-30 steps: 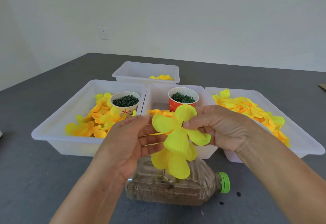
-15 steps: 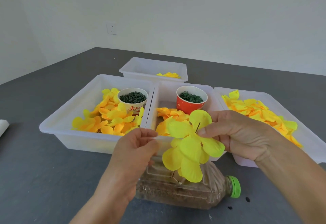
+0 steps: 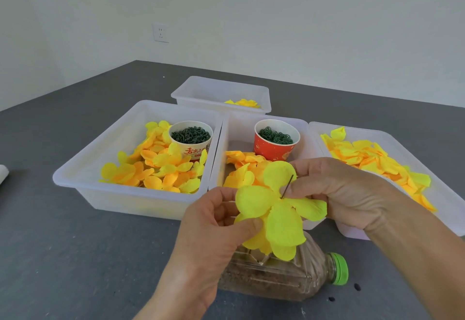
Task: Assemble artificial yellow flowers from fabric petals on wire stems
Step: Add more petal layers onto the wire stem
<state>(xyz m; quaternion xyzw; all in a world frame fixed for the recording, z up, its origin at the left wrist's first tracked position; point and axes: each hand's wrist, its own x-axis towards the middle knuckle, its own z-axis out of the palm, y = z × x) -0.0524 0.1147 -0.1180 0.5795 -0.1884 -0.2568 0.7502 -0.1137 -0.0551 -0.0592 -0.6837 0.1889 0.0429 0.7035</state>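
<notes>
A yellow fabric flower (image 3: 279,209) is held in the air between both hands, above a plastic bottle (image 3: 281,277) lying on its side on the grey table (image 3: 75,256). Its petals face the camera, and a thin dark wire stem (image 3: 286,186) pokes out of the centre, slanting up and to the right. The right hand (image 3: 337,193) has its fingers curled together behind the flower, its thumb at the wire. The left hand (image 3: 214,226) pinches the lower left petals between thumb and fingers. Beyond lie white trays: the left tray (image 3: 83,166) holds loose yellow and orange petals (image 3: 151,168) and a white cup (image 3: 190,139); the middle tray (image 3: 224,148) holds a red cup (image 3: 275,141); the right tray (image 3: 427,168) holds more petals.
</notes>
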